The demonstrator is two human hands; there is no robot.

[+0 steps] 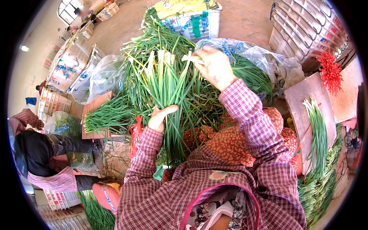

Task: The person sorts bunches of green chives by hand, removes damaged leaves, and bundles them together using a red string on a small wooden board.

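My left hand [163, 117] is closed around the middle of a bunch of garlic chives [168, 82]. The pale stem ends point up and away from me, and the green leaves hang toward my lap. My right hand [215, 66] pinches a few chive stalks [191, 58] by their pale ends, at the bunch's upper right. Beneath and beyond both hands lies a big loose heap of chives [153, 38]. A tied bunch of chives [317, 130] rests on a board [303, 92] at my right.
Red ties hang at the right [330, 71] and beside my left forearm [135, 134]. More chives lie on a board [90, 111] at left. Beyond the heap stands a white crate [209, 25]; stacked crates [303, 27] rise far right. Plastic sheeting [105, 78] flanks the heap. Another person [34, 147] sits at left.
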